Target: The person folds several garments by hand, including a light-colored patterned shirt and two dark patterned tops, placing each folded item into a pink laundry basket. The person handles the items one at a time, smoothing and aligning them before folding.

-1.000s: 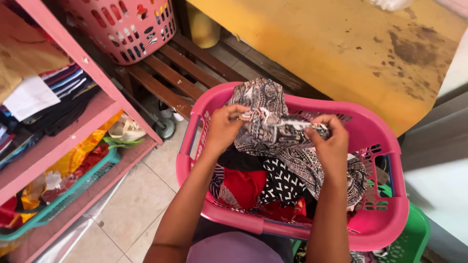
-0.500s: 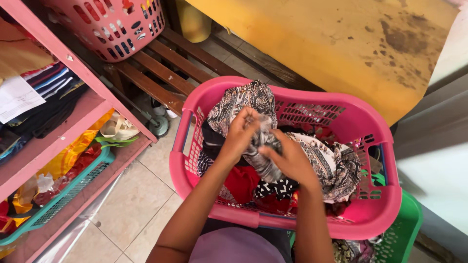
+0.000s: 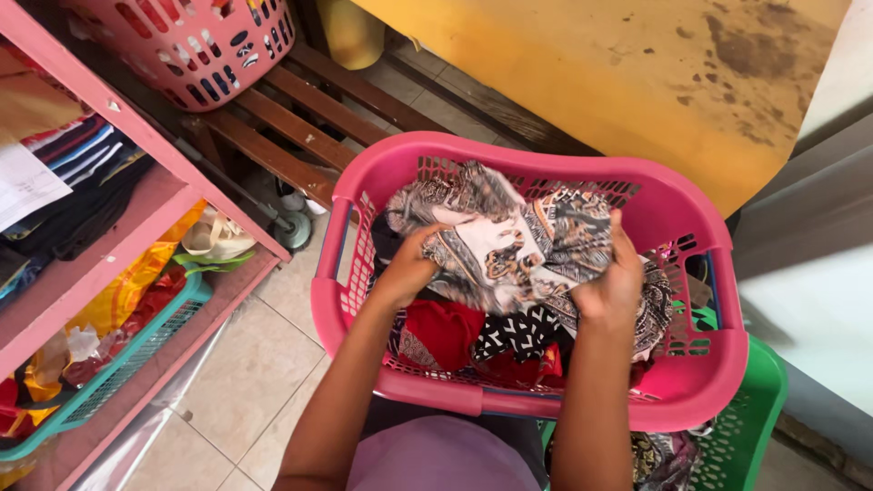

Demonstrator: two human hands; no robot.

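Note:
A pink laundry basket [image 3: 691, 227] sits in front of me, full of clothes. On top lies a black, white and brown patterned cloth [image 3: 496, 236]. My left hand [image 3: 407, 268] grips its left edge. My right hand [image 3: 614, 277] grips its right side, so the cloth is stretched between both hands over the basket. Beneath it show a red garment [image 3: 444, 332] and a black-and-white patterned piece [image 3: 514, 332].
A green basket [image 3: 755, 409] stands under the pink one at the right. A pink shelf [image 3: 118, 236] at the left holds folded clothes and a teal basket [image 3: 118, 373]. Another pink basket [image 3: 195, 45] rests on a wooden slatted bench [image 3: 300, 118]. A yellow table [image 3: 591, 82] stands behind.
My hands were close together bunching the patterned cloth; now they have moved apart and spread it across the top of the pink basket.

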